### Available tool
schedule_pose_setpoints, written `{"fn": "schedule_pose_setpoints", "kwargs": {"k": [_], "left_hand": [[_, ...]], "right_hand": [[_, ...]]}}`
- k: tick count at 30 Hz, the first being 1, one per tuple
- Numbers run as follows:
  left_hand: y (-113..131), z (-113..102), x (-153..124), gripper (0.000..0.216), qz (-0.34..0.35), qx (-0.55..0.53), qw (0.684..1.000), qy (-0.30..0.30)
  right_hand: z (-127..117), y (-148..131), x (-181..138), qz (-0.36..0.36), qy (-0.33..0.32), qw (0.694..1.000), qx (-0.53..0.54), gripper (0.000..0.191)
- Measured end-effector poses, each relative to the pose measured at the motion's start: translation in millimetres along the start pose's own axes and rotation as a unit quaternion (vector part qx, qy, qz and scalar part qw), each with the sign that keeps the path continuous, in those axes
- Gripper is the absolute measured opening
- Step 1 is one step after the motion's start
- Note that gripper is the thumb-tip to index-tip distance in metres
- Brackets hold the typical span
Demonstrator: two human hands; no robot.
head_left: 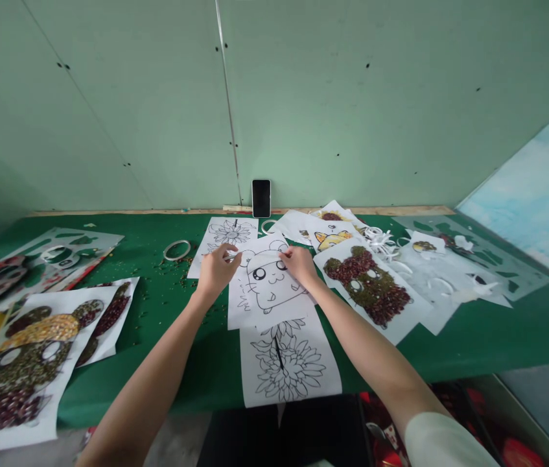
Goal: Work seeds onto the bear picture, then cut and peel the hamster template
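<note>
A sheet with a line drawing of a big-eyed hamster (274, 295) lies in front of me. My left hand (218, 267) is over its upper left edge, fingers curved, with a gap between thumb and forefinger. On the upper right of the drawing my right hand (299, 264) has thumb and fingertips pinched together; whatever is between them is too small to make out. Beneath the hamster sheet a flower drawing (291, 373) sticks out towards me, overhanging the table's front edge. Another flower drawing (225, 232) lies behind my left hand.
Tape rolls (177, 250) and scattered seeds lie on the green table (157, 350). A phone (261, 198) leans on the wall. Seed-covered pictures (26, 363) are at left, another seed picture (371, 285) at right, near curled white strips (381, 241). Cut-out stencil sheets (507, 266) lie at both sides.
</note>
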State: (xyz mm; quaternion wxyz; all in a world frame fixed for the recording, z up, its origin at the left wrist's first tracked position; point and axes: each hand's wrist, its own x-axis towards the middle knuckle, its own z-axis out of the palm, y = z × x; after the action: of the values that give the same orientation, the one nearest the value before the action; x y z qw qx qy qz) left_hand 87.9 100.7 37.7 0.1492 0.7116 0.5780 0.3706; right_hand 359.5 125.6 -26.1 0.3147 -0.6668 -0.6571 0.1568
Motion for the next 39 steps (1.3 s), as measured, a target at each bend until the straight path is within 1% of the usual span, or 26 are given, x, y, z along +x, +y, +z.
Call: {"fn": "schedule_pose_setpoints", "kwargs": {"k": [3,5,10,18,22,28,30,34,39], "left_hand": [[0,-3,0,0.027,-0.008,0.000,1.000,-0.012],[-1,-4,0,0.029,-0.015,0.005,0.999,-0.028],[1,-6,1,0.024,-0.008,0.021,0.999,-0.032],[1,-7,0,0.021,-0.008,0.045,0.998,-0.042],[1,-8,1,0.021,-0.009,0.055,0.997,-0.052],[1,-8,2,0.023,-0.002,0.068,0.996,-0.052],[0,-8,3,0.024,0.002,0.070,0.996,-0.055],[-2,-8,3,0.025,0.007,0.066,0.996,-0.067],[-1,-9,3,0.023,0.001,0.063,0.996,-0.066]], "right_hand": [[-2,-3,-1,0.006,-0.015,1.000,-0.003,0.038],[-4,-5,-2,0.015,-0.020,1.000,-0.004,0.037],[-6,-10,-3,0.025,-0.019,0.999,-0.028,0.031],[-6,-12,-4,0.012,-0.025,0.998,-0.065,0.030],[-5,-10,-4,0.007,-0.027,0.997,-0.065,0.029],[-5,-3,-1,-0.021,-0.020,0.998,-0.048,0.028],[-5,0,1,-0.017,-0.010,0.999,-0.049,0.028],[-4,5,3,-0.010,0.013,0.999,-0.052,0.034],[-4,8,2,-0.010,0.013,0.999,-0.028,0.029]]}}
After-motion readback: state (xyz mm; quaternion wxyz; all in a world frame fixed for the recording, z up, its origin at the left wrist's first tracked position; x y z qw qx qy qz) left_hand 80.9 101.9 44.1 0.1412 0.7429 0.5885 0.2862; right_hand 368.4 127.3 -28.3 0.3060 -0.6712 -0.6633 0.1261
